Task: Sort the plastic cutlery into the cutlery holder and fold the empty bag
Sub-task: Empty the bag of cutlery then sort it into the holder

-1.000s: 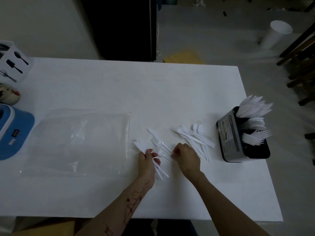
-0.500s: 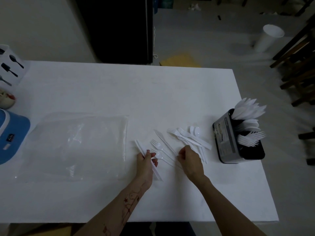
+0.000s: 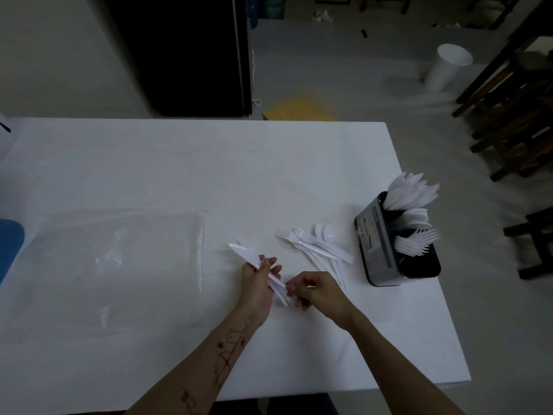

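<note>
My left hand (image 3: 258, 284) holds a small bunch of white plastic knives (image 3: 245, 251), blades pointing up-left, just above the table. My right hand (image 3: 315, 290) is at the handle ends of the same bunch, fingers curled around them. A loose pile of white forks and spoons (image 3: 317, 248) lies on the white table to the right. The black cutlery holder (image 3: 386, 250) stands near the right edge with knives, spoons and forks upright in separate compartments. The clear empty bag (image 3: 119, 259) lies flat on the left.
The white table (image 3: 191, 163) ends close behind the holder on the right. A blue object (image 3: 9, 244) sits at the left edge. On the floor beyond are a white bucket (image 3: 447, 67), a yellow pad (image 3: 299, 110) and dark wooden chairs (image 3: 514, 115).
The knives that lay on the table are now gathered into my left hand and lifted. My right hand has moved in from the pile to the handle ends. The view has shifted left.
</note>
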Demonstrator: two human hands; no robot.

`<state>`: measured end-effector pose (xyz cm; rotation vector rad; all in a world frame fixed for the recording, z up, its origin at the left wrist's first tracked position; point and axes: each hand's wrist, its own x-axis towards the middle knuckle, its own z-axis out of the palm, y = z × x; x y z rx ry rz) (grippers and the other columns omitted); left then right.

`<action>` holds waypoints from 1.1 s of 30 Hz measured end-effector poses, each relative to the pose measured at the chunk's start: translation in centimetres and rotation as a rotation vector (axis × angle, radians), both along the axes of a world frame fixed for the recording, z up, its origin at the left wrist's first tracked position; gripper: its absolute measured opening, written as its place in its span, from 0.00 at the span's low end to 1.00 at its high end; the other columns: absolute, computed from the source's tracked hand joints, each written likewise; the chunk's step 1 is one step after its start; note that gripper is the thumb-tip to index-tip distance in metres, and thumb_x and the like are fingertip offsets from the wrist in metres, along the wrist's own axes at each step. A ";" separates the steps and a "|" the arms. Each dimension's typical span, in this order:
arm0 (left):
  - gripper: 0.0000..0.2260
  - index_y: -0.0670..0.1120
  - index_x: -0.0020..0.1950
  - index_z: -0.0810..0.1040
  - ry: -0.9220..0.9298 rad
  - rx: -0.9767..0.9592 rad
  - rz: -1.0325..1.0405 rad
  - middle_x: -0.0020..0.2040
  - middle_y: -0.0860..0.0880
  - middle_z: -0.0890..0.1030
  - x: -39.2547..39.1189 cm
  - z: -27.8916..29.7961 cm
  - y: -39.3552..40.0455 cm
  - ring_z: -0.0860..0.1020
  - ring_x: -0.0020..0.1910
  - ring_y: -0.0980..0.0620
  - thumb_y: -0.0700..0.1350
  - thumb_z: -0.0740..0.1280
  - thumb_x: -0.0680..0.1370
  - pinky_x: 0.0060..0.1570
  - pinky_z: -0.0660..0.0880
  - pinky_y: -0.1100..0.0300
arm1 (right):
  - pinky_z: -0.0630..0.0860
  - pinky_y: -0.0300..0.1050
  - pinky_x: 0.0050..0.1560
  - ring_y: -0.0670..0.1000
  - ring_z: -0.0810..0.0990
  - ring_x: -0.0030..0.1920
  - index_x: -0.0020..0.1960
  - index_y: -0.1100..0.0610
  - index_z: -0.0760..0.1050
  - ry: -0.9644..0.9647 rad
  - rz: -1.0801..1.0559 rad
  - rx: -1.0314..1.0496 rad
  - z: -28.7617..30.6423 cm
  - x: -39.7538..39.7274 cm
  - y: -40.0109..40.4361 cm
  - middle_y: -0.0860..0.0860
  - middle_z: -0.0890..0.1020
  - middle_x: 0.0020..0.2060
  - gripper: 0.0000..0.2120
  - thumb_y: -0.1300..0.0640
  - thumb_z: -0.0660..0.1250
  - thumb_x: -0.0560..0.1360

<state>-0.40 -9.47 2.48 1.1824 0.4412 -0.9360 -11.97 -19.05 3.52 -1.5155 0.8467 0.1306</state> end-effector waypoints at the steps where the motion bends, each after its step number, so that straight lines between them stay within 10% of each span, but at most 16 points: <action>1: 0.04 0.43 0.55 0.71 -0.007 0.011 0.012 0.45 0.46 0.77 0.0 0.0 -0.2 0.77 0.44 0.47 0.37 0.59 0.81 0.43 0.75 0.58 | 0.78 0.41 0.37 0.49 0.83 0.35 0.49 0.57 0.84 0.018 -0.003 -0.053 -0.3 0.0 -0.3 0.52 0.85 0.38 0.05 0.59 0.69 0.77; 5: 0.07 0.44 0.50 0.69 -0.018 0.043 0.061 0.41 0.46 0.74 0.3 -0.5 -0.2 0.72 0.35 0.51 0.33 0.57 0.81 0.38 0.74 0.62 | 0.78 0.46 0.45 0.48 0.79 0.47 0.54 0.51 0.79 0.167 -0.194 -0.734 -2.1 0.0 -2.1 0.47 0.81 0.47 0.07 0.53 0.69 0.76; 10: 0.06 0.42 0.56 0.68 -0.042 0.078 0.069 0.42 0.46 0.76 -0.3 -0.9 0.7 0.73 0.37 0.51 0.34 0.57 0.81 0.40 0.75 0.61 | 0.71 0.44 0.31 0.56 0.76 0.50 0.51 0.52 0.77 0.301 -0.011 -1.045 -3.9 -0.5 -2.5 0.51 0.79 0.48 0.09 0.58 0.73 0.72; 19: 0.06 0.43 0.55 0.69 -0.089 0.099 0.045 0.43 0.46 0.76 -1.3 -0.7 1.1 0.74 0.38 0.51 0.34 0.57 0.81 0.42 0.75 0.61 | 0.70 0.40 0.23 0.55 0.77 0.46 0.43 0.54 0.81 0.155 0.144 -1.161 -4.4 -0.3 -0.3 0.48 0.81 0.46 0.13 0.66 0.78 0.63; 26: 0.07 0.43 0.56 0.69 -0.106 0.105 0.045 0.44 0.46 0.76 -1.5 -0.5 1.5 0.75 0.39 0.50 0.34 0.56 0.81 0.44 0.74 0.60 | 0.75 0.46 0.34 0.53 0.74 0.53 0.58 0.53 0.74 0.285 0.051 -1.012 -4.4 -0.5 -0.6 0.50 0.81 0.48 0.14 0.59 0.70 0.74; 33: 0.08 0.45 0.49 0.71 -0.114 0.096 0.069 0.43 0.45 0.76 -1.6 -0.4 2.3 0.74 0.38 0.50 0.34 0.56 0.82 0.43 0.74 0.60 | 0.76 0.45 0.35 0.52 0.78 0.46 0.51 0.55 0.78 0.175 0.098 -0.977 -4.1 0.0 0.5 0.50 0.81 0.45 0.06 0.57 0.68 0.75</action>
